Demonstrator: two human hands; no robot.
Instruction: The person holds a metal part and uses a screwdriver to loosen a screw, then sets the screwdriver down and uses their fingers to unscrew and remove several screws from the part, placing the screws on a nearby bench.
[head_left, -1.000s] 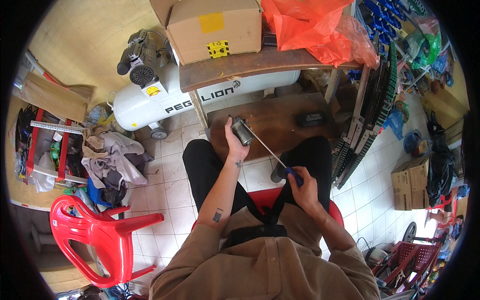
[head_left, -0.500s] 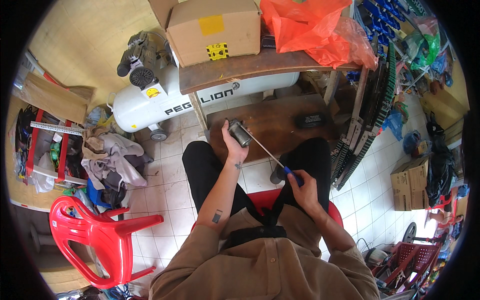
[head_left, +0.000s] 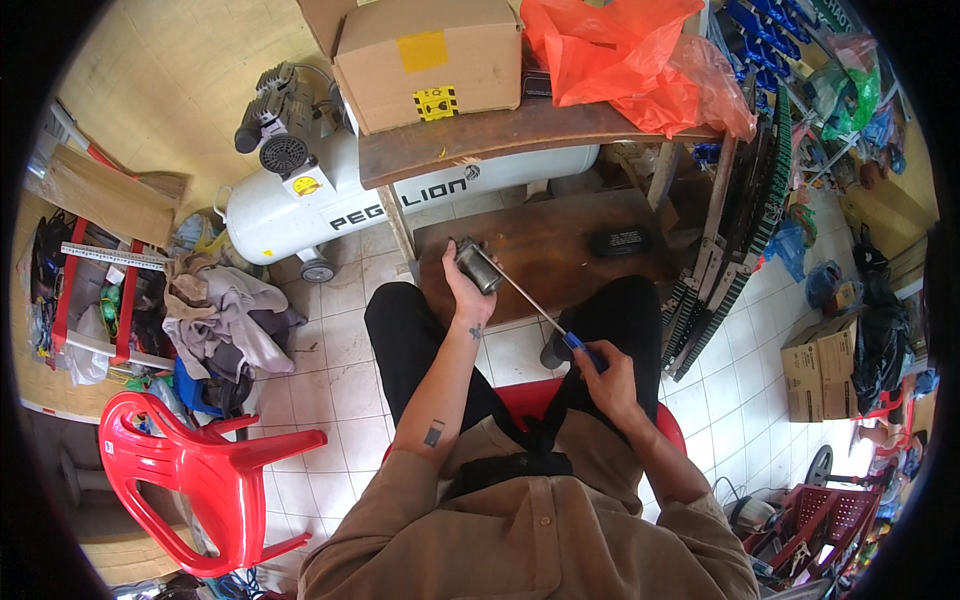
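In my left hand (head_left: 466, 287) I hold a dark metal cylinder (head_left: 478, 267), its body tilted and my fingers wrapped round its far side. It looks like a small electric motor, though its exact kind is hard to make out. My right hand (head_left: 608, 383) grips a screwdriver by its blue handle (head_left: 578, 345). The long thin screwdriver shaft (head_left: 535, 304) runs up and left, its tip meeting the upper right side of the cylinder. Both hands are above my lap, in front of a low brown wooden shelf (head_left: 560, 240).
A cardboard box (head_left: 430, 70) and an orange plastic bag (head_left: 620, 60) rest on the bench. Beneath it lies a white air compressor tank (head_left: 300, 215). A black case (head_left: 618, 242) sits on the low shelf. To the left stands a red plastic chair (head_left: 190, 470); metal rails (head_left: 730, 250) lean at right.
The right hand and screwdriver handle have shifted very slightly; the tip stays at the cylinder. My left hand holds its place.
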